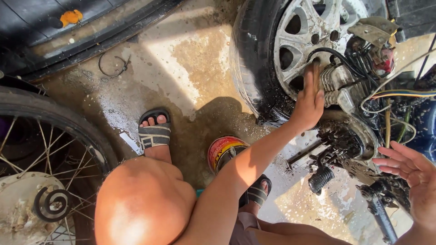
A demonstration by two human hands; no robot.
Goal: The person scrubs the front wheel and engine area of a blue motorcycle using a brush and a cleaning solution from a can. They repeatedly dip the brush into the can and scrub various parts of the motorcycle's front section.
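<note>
My left hand (309,102) reaches forward, its fingers laid flat against the silver alloy wheel (313,27) where it meets the greasy engine fins (334,81); nothing shows in it. The wheel carries a black wet tyre (250,59). My right hand (411,174) hovers open at the right, palm up and fingers spread, beside the black oily engine casing (347,138) and touching nothing. Below the casing sticks out a rubber-tipped kick lever (320,179).
A red and yellow round tin (223,152) stands on the wet concrete floor (181,68) between my sandalled feet (154,134). A spoked wheel (41,149) fills the left. A wire ring (113,66) lies at the back. Coloured cables (399,94) run at right.
</note>
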